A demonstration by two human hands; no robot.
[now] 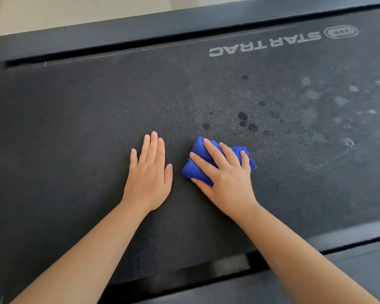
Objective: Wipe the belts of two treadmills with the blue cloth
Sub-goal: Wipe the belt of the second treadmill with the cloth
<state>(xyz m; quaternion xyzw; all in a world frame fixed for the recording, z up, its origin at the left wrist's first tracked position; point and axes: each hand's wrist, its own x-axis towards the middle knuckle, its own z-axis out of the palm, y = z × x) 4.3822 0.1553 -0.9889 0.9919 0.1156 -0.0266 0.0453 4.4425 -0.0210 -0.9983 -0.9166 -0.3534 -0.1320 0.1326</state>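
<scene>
My right hand point(224, 176) holds the bunched blue cloth point(198, 154), with my fingers spread and bent over it and my thumb tucked at its near side, and it pushes the cloth down on the treadmill belt point(75, 128). My left hand point(149, 178) lies flat and open on the belt just beside it, holding nothing. To wipe well, I think I should press hard and push in long strokes, first over the dark spots point(242, 116) just past the cloth, then out to the pale smudges point(340, 100) farther right.
</scene>
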